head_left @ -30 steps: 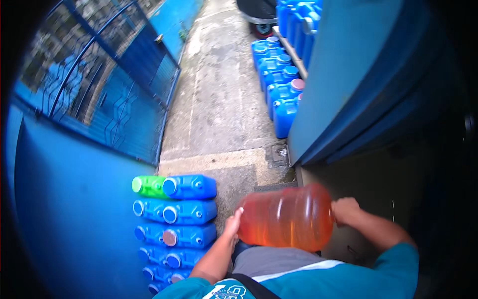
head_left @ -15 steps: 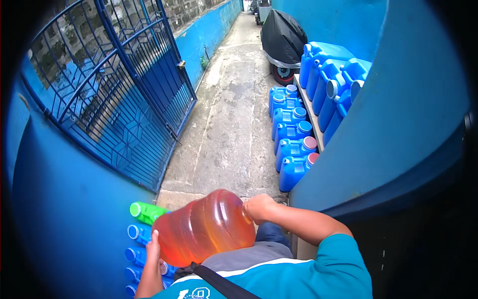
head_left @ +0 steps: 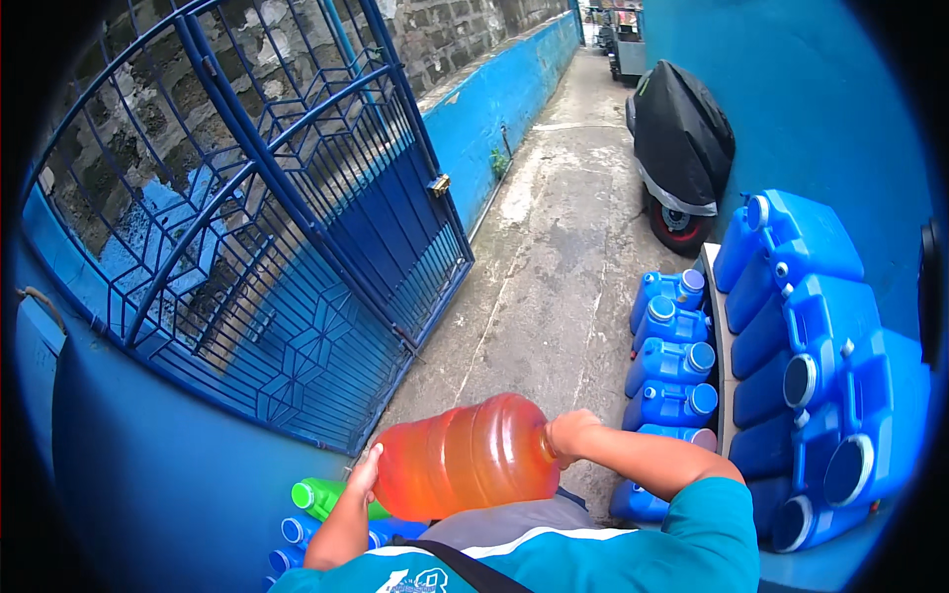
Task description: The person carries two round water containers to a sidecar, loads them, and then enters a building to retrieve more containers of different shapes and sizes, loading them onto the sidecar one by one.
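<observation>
A large, ribbed, see-through orange-red water jug (head_left: 467, 461) lies on its side across the front of my body. My left hand (head_left: 365, 472) supports its broad base, with some of the fingers hidden behind it. At the other end, my right hand (head_left: 574, 436) is closed around the narrow neck, so the mouth cannot be seen. Below and left of the jug are a green container (head_left: 320, 497) with a white-rimmed cap and several blue containers (head_left: 297, 531), partly covered by my left forearm.
Blue jerrycans (head_left: 675, 360) line the right side of a concrete path (head_left: 549, 257). More large blue jerrycans (head_left: 825, 326) are stacked on a ledge (head_left: 727, 366) beside them. A blue metal gate (head_left: 297, 247) stands at the left. Farther along is a black-covered wheeled vehicle (head_left: 682, 138).
My view has swung, showing more of the stacked jerrycans at the right and more of the path ahead. The jug stays in both hands and is now held more level.
</observation>
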